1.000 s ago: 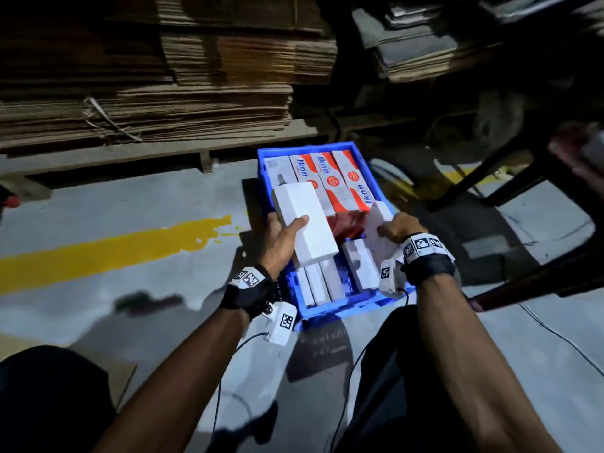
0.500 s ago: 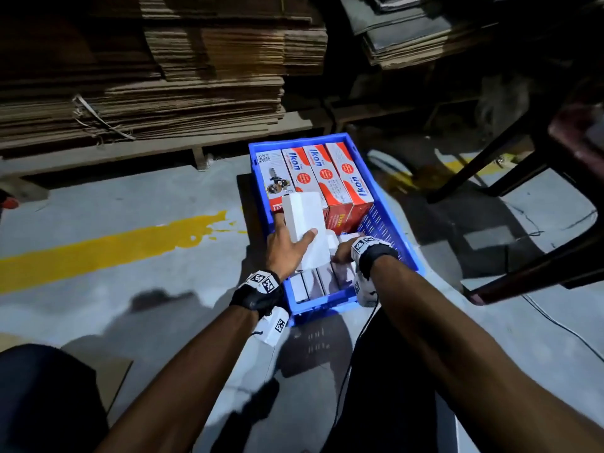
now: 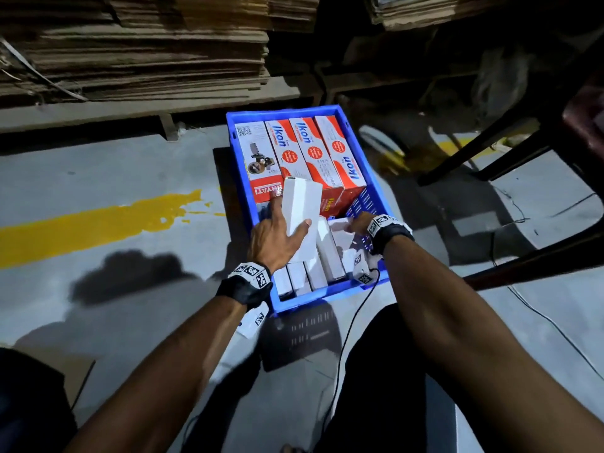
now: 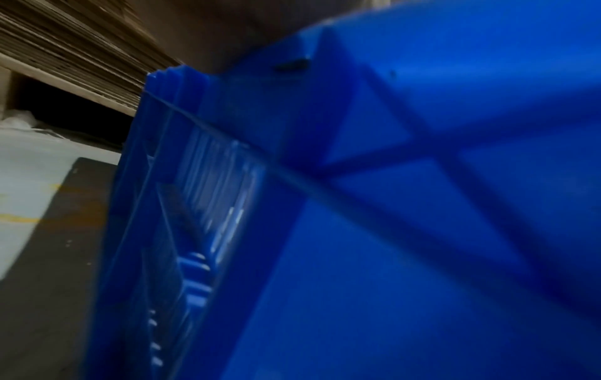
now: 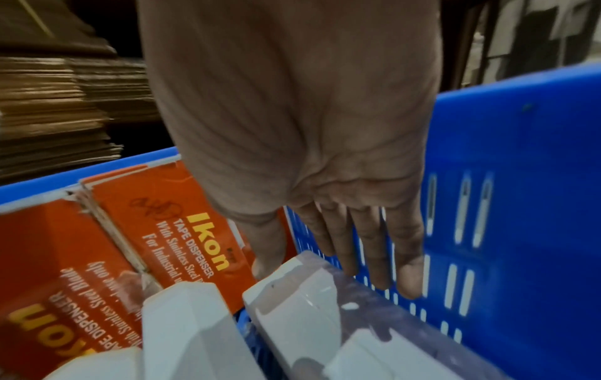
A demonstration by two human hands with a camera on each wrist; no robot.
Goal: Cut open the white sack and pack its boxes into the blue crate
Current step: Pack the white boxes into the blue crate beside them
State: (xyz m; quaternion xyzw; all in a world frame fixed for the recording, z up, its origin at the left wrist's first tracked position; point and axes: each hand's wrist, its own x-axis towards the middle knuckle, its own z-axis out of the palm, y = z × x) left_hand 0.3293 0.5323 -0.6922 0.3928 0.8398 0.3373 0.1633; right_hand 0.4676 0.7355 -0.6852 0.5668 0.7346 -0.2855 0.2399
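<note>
Left hand (image 3: 277,238) grips with thumb and fingers (image 3: 276,207) spread wide; right hand (image 5: 309,144) reaches down, fingers (image 5: 374,246) straight together.

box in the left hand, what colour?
Plain white box, no print visible, gripped by the left hand over the blue crate. Head view shows it best.

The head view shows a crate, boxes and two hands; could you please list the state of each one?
blue crate: on the floor, partly filled.
orange Ikon boxes: packed side by side at the far end.
plain white box: tilted above the crate.
left hand: holds the plain white box.
small white boxes: standing in the near end.
right hand: reaches among them, fingers straight.
</note>
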